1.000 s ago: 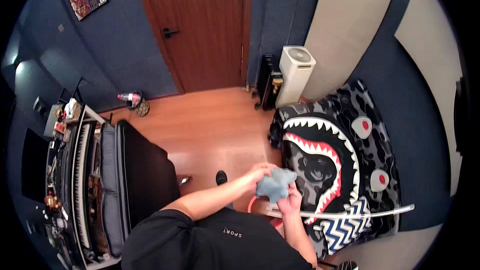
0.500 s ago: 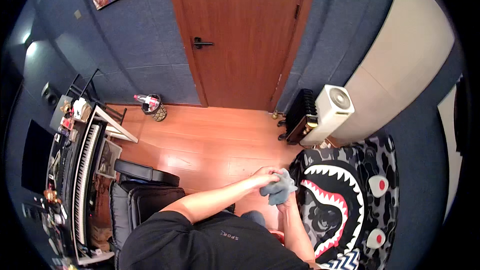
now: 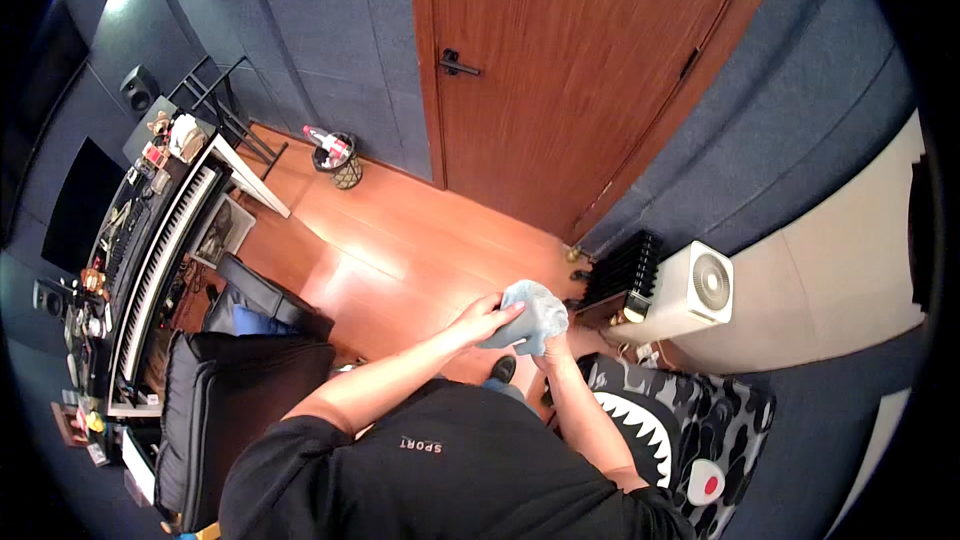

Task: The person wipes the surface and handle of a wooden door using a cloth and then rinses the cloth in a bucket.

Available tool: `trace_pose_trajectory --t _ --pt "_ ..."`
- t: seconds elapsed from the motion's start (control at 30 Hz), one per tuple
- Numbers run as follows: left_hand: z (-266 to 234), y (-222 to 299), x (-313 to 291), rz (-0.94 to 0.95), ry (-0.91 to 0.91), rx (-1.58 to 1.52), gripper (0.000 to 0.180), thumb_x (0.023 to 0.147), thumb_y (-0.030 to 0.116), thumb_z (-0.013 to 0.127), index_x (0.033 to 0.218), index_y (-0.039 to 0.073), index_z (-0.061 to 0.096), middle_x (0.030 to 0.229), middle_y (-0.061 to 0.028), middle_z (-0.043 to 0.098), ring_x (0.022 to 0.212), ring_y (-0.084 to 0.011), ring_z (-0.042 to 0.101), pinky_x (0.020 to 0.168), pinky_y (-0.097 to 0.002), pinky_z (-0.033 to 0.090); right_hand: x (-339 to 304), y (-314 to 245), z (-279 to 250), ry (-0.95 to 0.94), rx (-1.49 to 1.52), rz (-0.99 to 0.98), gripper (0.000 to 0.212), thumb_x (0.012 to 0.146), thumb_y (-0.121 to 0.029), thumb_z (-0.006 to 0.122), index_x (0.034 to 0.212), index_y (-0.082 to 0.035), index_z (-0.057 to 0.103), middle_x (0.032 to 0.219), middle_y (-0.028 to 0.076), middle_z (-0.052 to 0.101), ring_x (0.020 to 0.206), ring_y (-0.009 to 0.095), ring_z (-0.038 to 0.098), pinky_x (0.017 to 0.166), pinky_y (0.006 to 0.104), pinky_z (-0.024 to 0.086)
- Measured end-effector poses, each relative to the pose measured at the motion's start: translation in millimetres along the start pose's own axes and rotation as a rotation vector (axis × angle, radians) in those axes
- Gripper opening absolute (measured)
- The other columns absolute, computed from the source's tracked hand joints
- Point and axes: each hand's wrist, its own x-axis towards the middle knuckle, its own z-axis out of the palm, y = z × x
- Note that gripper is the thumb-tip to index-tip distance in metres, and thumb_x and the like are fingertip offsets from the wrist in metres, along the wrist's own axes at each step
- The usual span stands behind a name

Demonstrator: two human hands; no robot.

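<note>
A grey-blue cloth, bunched and folded, is held up in front of my body between both hands. My left hand grips its left edge, with the thumb lying on top. From below and the right, my right hand holds the cloth, which covers most of its fingers. Part of the cloth has a paler, whitish patch.
A patterned sofa lies close on my right, with a white fan-topped unit and black radiator beyond it. Left are a black chair and a keyboard desk. Ahead stand a waste basket and a brown door.
The view has turned and shifted, so the room appears rotated. The cloth stays in both hands but is spread differently, now covering more of my right hand.
</note>
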Motion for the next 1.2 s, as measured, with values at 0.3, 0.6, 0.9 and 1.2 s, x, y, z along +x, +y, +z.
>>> trace_pose_trajectory --t 0.3,0.6,0.9,1.2 --pt "-21 6 59 0.210 0.315 0.241 0.055 0.087 0.026 0.075 0.131 -0.003 0.057 0.113 -0.0181 0.069 0.102 -0.0226 0.067 0.088 -0.0351 0.053 126 -26 -20 0.074 0.054 -0.009 0.036 0.096 -0.038 0.065 0.118 -0.009 0.059 0.114 0.007 0.065 0.106 0.025 0.064 0.091 0.0432 0.057" --pt "-133 63 121 0.176 0.373 0.215 0.052 0.090 0.030 0.075 0.127 -0.003 0.061 0.105 -0.0114 0.072 0.088 -0.0151 0.068 0.078 -0.0306 0.053 281 -41 18 -0.340 0.330 0.228 0.032 0.099 -0.037 0.057 0.120 -0.013 0.058 0.113 0.004 0.063 0.107 0.021 0.062 0.096 0.0417 0.051" --pt "-233 108 201 0.160 0.324 0.209 0.045 0.087 0.027 0.077 0.122 0.001 0.065 0.107 -0.0110 0.073 0.089 -0.0148 0.069 0.078 -0.0320 0.056 430 -137 40 -0.201 -1.139 -0.747 0.054 0.084 -0.029 0.079 0.129 -0.011 0.055 0.121 0.007 0.060 0.113 0.019 0.057 0.095 0.0373 0.050" --pt "-267 121 219 0.047 0.595 -0.048 0.036 0.093 0.022 0.072 0.120 -0.001 0.063 0.103 -0.0095 0.073 0.077 -0.0124 0.063 0.069 -0.0271 0.051 568 -359 54 0.282 -1.976 -1.480 0.037 0.088 -0.029 0.073 0.118 -0.009 0.067 0.115 0.011 0.067 0.112 0.030 0.062 0.097 0.0443 0.049"
